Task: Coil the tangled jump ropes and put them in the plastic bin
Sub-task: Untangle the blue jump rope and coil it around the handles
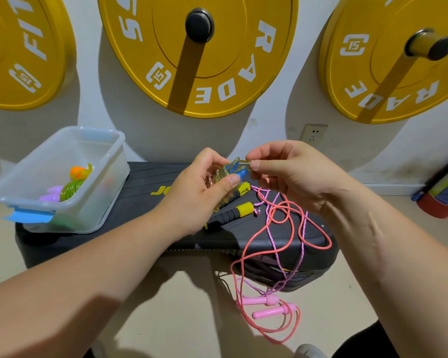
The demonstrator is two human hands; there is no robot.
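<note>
Translucent plastic bin (109, 161) — glossy cords (259, 244)

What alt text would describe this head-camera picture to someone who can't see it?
The left hand grips a tangled bundle of greenish rope while the right hand pinches one strand. Pink-handled ropes trail off a black platform; a plastic bin at left holds a coiled green rope.

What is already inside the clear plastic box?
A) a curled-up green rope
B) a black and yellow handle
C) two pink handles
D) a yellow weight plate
A: a coiled green jump rope lies inside the plastic bin, while the pink handles are down low in front of the black step.
</note>
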